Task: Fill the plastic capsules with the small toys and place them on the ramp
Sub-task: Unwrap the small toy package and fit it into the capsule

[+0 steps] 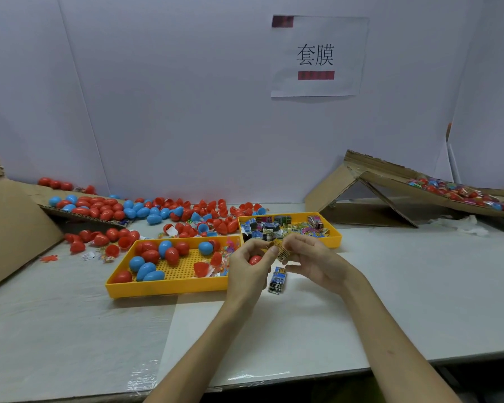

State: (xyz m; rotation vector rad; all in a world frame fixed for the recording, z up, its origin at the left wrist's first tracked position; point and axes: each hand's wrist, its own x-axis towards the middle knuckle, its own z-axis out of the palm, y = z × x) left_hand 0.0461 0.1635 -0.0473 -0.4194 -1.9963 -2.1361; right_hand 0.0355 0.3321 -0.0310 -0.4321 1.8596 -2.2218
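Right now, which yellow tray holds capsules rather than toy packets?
The nearer left tray, with red and blue capsules on its perforated floor; the far tray holds printed packets.

A white paper sign (317,56) with two black characters and red bars hangs on the pale wall beyond the tabletop's (390,301) far edge. Two yellow trays (169,289) sit mid-tabletop, corner to corner. Crumpled white wrap (463,225) lies toward the right edge, and a cardboard sheet (15,228) leans at the left.

Red and blue capsules (146,264) in a yellow pegged tray (169,287); brown cardboard ramp (390,184); blue-black printed toy packet (277,282); white tabletop (390,286).
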